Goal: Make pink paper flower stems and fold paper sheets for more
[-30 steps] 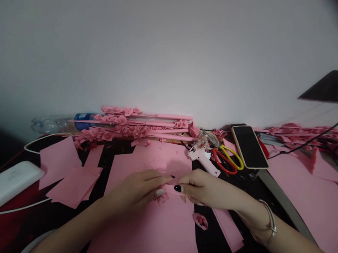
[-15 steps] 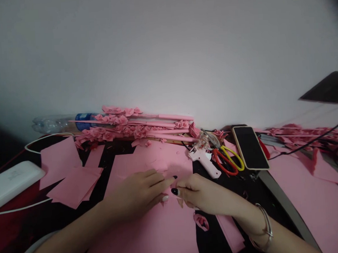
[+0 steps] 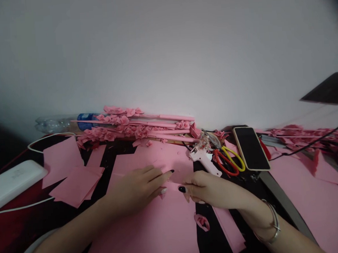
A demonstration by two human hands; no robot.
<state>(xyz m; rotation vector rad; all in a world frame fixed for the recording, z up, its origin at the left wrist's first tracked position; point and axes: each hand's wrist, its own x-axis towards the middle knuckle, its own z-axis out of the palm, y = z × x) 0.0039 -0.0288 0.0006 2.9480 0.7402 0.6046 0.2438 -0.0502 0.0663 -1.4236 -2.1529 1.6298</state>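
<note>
My left hand (image 3: 145, 184) rests over a large pink paper sheet (image 3: 152, 234), fingers together, pressing a small pink paper piece whose tip peeks out below the thumb. My right hand (image 3: 204, 187) is closed, thumb and forefinger pinching the end of a narrow pink paper strip (image 3: 175, 184). The strip stretches between the two hands, just above the sheet. Much of the paper under my left fingers is hidden. Just below my right hand lies a curled pink paper piece (image 3: 202, 222), beside a stack of long pink strips (image 3: 229, 229).
Behind my hands lie pink paper flowers (image 3: 115, 133), a plastic bottle (image 3: 57, 124), a white glue gun (image 3: 205, 160), scissors (image 3: 230, 161) with red and yellow handles, and a phone (image 3: 251, 148). Pink paper squares (image 3: 75, 185) and a white device (image 3: 16, 185) lie left.
My right hand has moved right, away from my left, and more of the strip shows between them. My left hand stays nearly in place.
</note>
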